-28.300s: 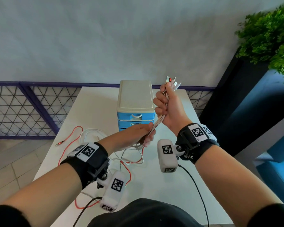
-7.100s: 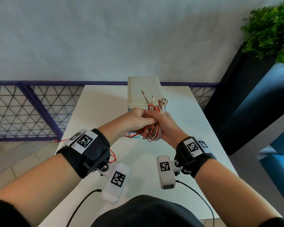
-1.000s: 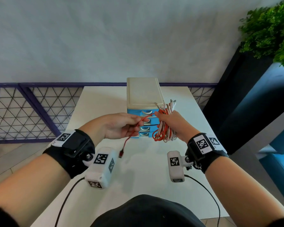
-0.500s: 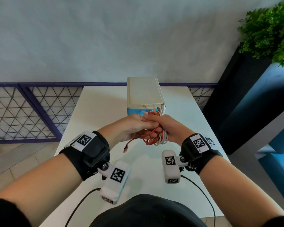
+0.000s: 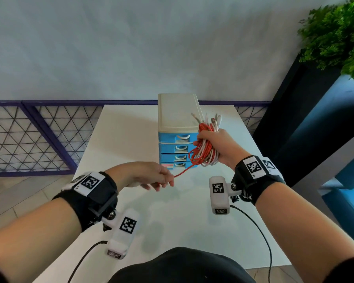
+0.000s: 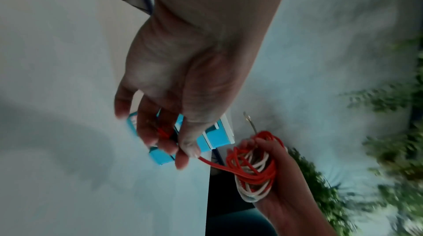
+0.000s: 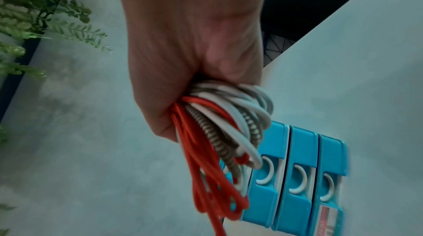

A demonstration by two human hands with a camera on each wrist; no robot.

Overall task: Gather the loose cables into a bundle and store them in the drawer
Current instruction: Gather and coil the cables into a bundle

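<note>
The right hand (image 5: 217,142) clenches the coiled bundle of red and white cables (image 5: 205,151) in front of the blue-and-cream plastic drawer unit (image 5: 177,127), above the white tabletop (image 5: 172,211), while the left hand (image 5: 149,176) pinches the bundle's free red tail (image 5: 183,172) taut, apparently so it can be wound on. The left-wrist view shows the fingers (image 6: 183,160) closing on that tail; the right-wrist view shows all drawers shut.
</note>
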